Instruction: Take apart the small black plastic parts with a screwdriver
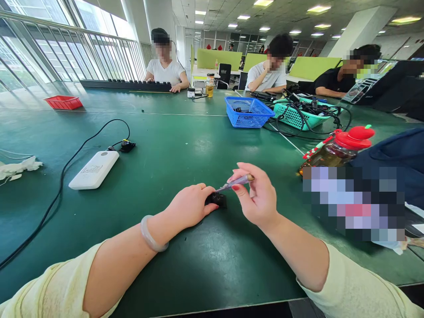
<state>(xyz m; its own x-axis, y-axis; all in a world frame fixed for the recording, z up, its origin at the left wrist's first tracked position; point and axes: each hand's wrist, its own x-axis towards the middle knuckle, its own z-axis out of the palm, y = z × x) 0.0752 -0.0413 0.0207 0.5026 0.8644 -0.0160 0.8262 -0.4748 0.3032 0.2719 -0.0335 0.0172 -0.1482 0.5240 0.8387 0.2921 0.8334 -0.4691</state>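
Low over the front middle of the table, my left hand (189,204) grips a small black part (217,201) between thumb and fingers. The part rests on the green tabletop, and my fingers cover its left side. A slim pen-like tool (236,182), greyish purple with a brownish end, is pinched in my right hand (260,194). It slants down to the left, and its thin tip meets the top of the black part near my left fingertips. I cannot make out the tip's shape.
A white power bank (94,170) with a black cable (62,176) lies left. Blue (248,117) and teal baskets (298,115) stand back right, a red tray (64,102) back left. A red-lidded bottle (344,145) is right. Several people sit across the table.
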